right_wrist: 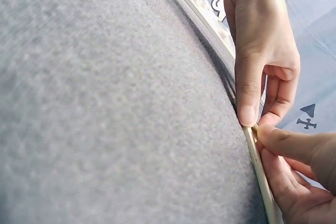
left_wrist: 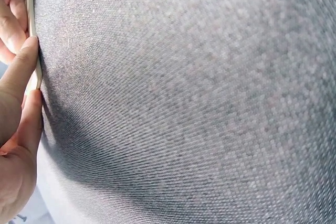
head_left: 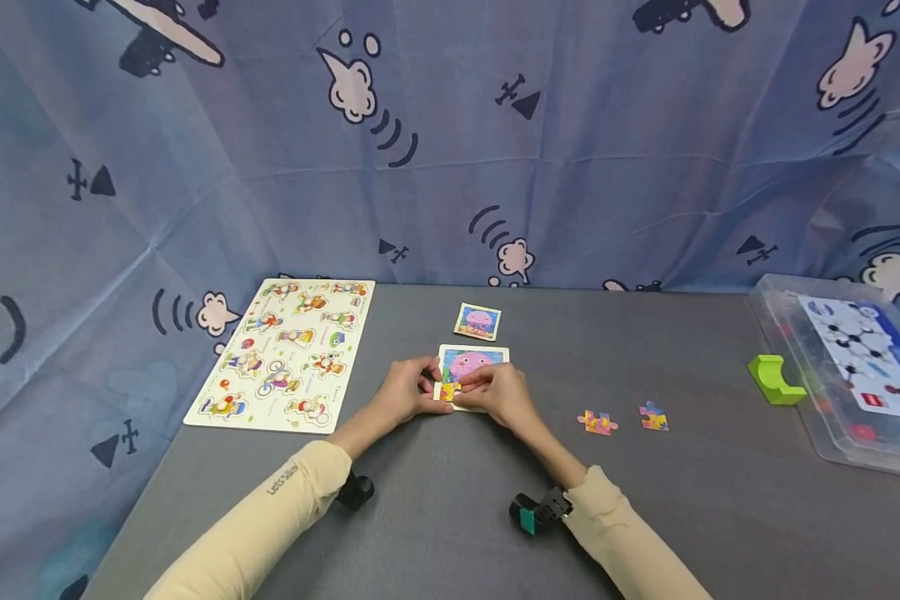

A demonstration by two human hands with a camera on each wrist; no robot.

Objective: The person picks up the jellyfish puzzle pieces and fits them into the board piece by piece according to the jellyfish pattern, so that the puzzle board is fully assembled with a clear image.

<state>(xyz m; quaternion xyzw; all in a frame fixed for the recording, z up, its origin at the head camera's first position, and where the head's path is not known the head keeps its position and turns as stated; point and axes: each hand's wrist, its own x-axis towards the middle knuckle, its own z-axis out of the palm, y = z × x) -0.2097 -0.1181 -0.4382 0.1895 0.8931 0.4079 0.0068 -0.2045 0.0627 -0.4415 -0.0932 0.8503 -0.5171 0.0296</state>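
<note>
A small puzzle board (head_left: 471, 363) with a pink cartoon picture and a pale frame lies in the middle of the table. My left hand (head_left: 408, 388) grips its lower left corner, the thumb along the near edge and the fingers at the left side. With thumb and fingers my right hand (head_left: 499, 395) pinches a yellow and orange puzzle piece (head_left: 447, 392) at the board's lower left. The right wrist view has both hands' fingertips meeting at the board's edge (right_wrist: 257, 163). Fingers hide part of the piece and the board's lower right.
Two loose puzzle pieces, one pink and yellow (head_left: 597, 422) and one blue and yellow (head_left: 654, 416), lie to the right. Behind the board is a small picture card (head_left: 477, 322). A large peg puzzle (head_left: 281, 354) lies left. A green block (head_left: 776, 380) and a clear plastic box (head_left: 832, 417) stand right.
</note>
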